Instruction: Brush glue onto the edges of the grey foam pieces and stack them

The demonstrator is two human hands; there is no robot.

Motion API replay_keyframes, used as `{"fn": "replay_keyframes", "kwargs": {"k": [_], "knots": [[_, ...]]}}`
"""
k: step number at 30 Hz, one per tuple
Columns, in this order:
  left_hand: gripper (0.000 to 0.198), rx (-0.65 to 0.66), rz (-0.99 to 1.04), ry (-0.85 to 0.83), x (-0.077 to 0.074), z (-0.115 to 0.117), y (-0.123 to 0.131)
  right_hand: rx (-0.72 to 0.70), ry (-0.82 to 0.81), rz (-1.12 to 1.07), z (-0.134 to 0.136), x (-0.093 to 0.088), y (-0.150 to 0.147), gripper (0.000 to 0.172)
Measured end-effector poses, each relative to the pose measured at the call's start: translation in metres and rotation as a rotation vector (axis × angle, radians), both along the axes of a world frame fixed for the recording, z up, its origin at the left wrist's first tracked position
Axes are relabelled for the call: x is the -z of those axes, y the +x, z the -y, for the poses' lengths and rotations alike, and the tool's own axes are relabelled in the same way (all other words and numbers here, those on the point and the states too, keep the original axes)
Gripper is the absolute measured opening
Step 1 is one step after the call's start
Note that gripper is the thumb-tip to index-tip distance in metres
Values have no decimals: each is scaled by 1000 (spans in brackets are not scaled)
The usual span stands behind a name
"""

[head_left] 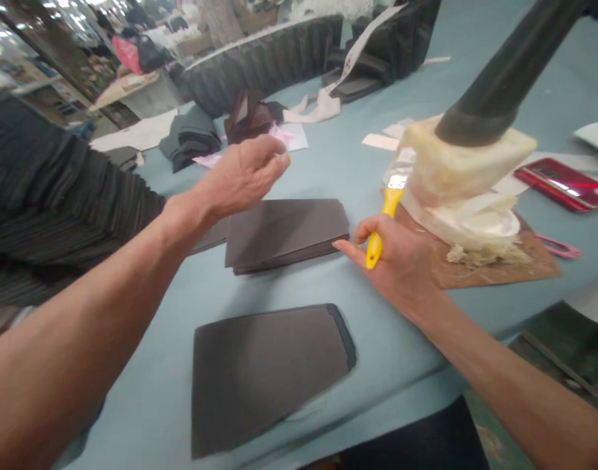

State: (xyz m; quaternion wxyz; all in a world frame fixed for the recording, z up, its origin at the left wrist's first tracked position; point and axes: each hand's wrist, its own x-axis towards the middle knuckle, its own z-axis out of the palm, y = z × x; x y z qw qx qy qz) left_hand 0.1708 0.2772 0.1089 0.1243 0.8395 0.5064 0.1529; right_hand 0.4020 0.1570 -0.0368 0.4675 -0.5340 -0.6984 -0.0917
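My right hand grips a brush with a yellow handle, its bristles up near a white glue-crusted pot. One finger of that hand points at the edge of a stack of dark grey cut pieces. My left hand hovers above and behind that stack, fingers loosely curled, holding nothing that I can see. A single dark grey piece lies flat near the table's front edge, apart from both hands.
The pot stands on a brown board on the pale blue table. A red phone lies at the right. Long rows of stacked dark pieces line the left and back. A black pole rises from the pot.
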Motion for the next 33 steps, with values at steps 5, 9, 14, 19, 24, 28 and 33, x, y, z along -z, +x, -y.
{"fn": "replay_keyframes", "kwargs": {"k": [5, 9, 14, 19, 24, 28, 33], "knots": [[55, -231, 119, -70, 10, 51, -79, 112, 66, 46, -2, 7, 0, 30], [72, -297, 253, -115, 56, 100, -114, -14, 44, -10, -4, 9, -3, 27], [92, -247, 318, -187, 93, 124, -119, -116, -3, -26, -5, 11, -8, 25], [90, -230, 290, -143, 102, 121, -117, -109, -56, -10, -5, 13, -9, 25], [86, -231, 276, -122, 104, 121, -114, -64, -62, 19, -5, 13, -8, 27], [81, -221, 290, -125, 104, 121, -113, -74, -79, 17, -4, 10, -8, 27], [77, -232, 294, -114, 104, 120, -113, -105, -112, 15, -1, 6, -6, 27]]}}
